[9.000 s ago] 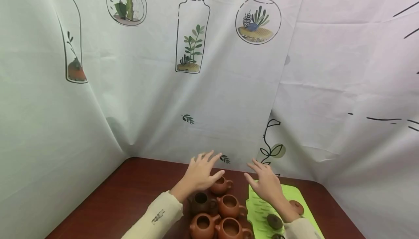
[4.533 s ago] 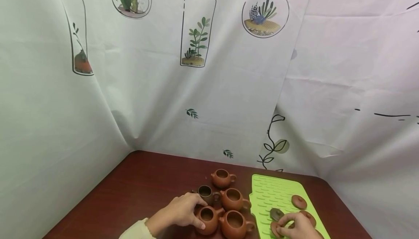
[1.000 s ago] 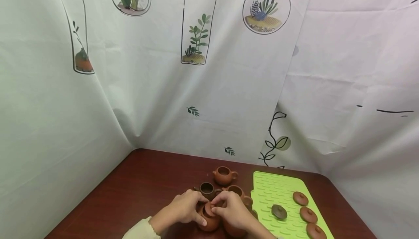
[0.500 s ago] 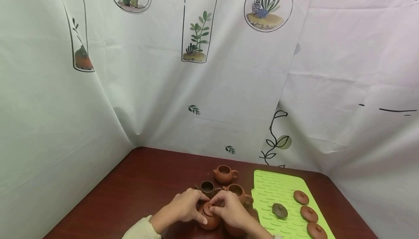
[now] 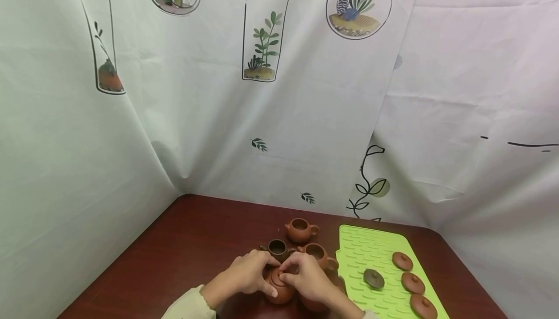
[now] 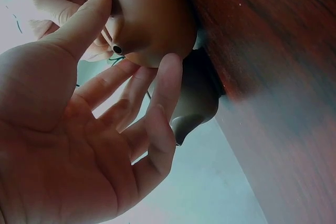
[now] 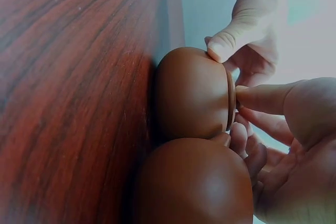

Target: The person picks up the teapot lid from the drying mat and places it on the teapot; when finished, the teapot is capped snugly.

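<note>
A brown clay teapot (image 5: 284,297) stands on the dark red table at the near middle. My left hand (image 5: 248,274) holds its body, thumb by the rim above the spout (image 6: 117,49) and fingers along the far side. My right hand (image 5: 309,280) pinches the knob of a round brown lid (image 7: 231,100), which lies level over the teapot's mouth. A second brown teapot (image 7: 199,187) stands close beside it, mostly hidden under my right hand in the head view. Just behind the left fingers is a dark lidless teapot (image 5: 285,256).
Two more lidless brown teapots, one at the back (image 5: 299,234) and one at right (image 5: 324,261), stand behind my hands. A green ridged mat (image 5: 353,251) on the right bears a dark lid (image 5: 373,278) and three brown lids (image 5: 412,283). White cloth (image 5: 218,139) hangs around the table.
My hands came down from above the teapots. The right hand took a brown lid off the mat and brought it to the near teapot, where it went from tilted to level.
</note>
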Motion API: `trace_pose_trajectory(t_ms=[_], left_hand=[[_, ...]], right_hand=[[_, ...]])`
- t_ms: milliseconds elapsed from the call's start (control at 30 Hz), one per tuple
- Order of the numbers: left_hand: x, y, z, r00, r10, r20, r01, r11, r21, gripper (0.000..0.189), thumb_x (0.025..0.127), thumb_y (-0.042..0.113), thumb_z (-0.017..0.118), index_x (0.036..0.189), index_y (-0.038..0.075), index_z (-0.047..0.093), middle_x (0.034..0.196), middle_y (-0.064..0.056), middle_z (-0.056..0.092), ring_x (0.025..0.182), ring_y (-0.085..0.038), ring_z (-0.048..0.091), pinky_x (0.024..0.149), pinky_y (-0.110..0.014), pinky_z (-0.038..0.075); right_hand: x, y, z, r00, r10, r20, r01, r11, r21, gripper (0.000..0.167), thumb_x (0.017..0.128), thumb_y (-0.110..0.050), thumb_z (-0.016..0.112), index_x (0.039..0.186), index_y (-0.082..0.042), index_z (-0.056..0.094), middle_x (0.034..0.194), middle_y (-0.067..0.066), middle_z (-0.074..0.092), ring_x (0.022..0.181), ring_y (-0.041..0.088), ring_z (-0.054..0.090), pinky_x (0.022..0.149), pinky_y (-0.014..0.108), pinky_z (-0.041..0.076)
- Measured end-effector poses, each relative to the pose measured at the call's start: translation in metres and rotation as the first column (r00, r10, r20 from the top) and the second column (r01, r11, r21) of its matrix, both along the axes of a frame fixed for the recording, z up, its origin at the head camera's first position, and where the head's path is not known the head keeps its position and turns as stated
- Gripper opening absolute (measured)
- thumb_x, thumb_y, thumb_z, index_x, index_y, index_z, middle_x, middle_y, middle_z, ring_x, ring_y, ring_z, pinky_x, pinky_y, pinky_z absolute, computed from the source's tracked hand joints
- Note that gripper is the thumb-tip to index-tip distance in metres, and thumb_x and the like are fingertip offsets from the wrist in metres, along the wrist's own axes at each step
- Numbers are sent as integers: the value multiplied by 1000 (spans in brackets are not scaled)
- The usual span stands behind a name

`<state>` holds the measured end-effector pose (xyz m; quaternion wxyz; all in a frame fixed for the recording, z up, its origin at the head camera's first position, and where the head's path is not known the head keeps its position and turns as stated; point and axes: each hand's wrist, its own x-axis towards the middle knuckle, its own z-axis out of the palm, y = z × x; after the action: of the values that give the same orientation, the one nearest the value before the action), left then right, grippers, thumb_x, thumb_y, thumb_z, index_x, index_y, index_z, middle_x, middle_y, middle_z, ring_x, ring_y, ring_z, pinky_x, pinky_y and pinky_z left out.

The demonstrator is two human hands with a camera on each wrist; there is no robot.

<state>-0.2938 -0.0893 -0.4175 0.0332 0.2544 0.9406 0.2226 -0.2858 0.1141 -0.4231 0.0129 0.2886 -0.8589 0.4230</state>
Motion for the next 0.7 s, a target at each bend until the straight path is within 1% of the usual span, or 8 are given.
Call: trace_pose_trajectory(t_ms=[200,333,533,633,700], left_hand=[[2,1,1,1000,1,-15,-1,1000,-16,59,65,47,89,119,31,72,121,10,66,110,-25,63,70,-51,51],[2,2,2,1000,0,-22,-1,1000,-23,59,66,47,89,119,30,72,121,10,66,110,-24,63,70,-52,51],[1,3,4,999,-10,-35,8,998,-65,58,67,49,89,118,29,72,120,11,65,113,-22,61,74,-51,51],[1,3,6,998,-24,-51,20,996,-88,57,67,49,89,117,27,72,118,11,65,111,-20,62,74,-49,52],[1,3,6,997,-40,-61,33,994,-101,56,68,50,88,116,26,72,116,12,64,109,-18,62,73,-47,52]], right_hand=[[-1,-1,-2,999,-4,-33,5,1000,14,6,85,-12,78,90,-14,75,89,-11,65,81,5,60,68,21,48],[-1,0,-2,999,-12,-43,13,1000,18,6,85,-12,78,90,-14,75,89,-10,65,76,3,57,65,21,48],[-2,1,-3,1000,-11,-6,11,1000,-5,8,84,-13,80,90,-12,75,88,-9,67,71,0,57,61,21,49],[-2,3,-3,1000,-2,13,2,1000,-29,9,84,-13,79,91,-12,76,88,-8,68,64,2,56,56,21,48],[-1,6,-3,1000,-1,13,2,999,-37,9,84,-13,79,92,-14,76,89,-6,68,63,3,56,56,22,48]])
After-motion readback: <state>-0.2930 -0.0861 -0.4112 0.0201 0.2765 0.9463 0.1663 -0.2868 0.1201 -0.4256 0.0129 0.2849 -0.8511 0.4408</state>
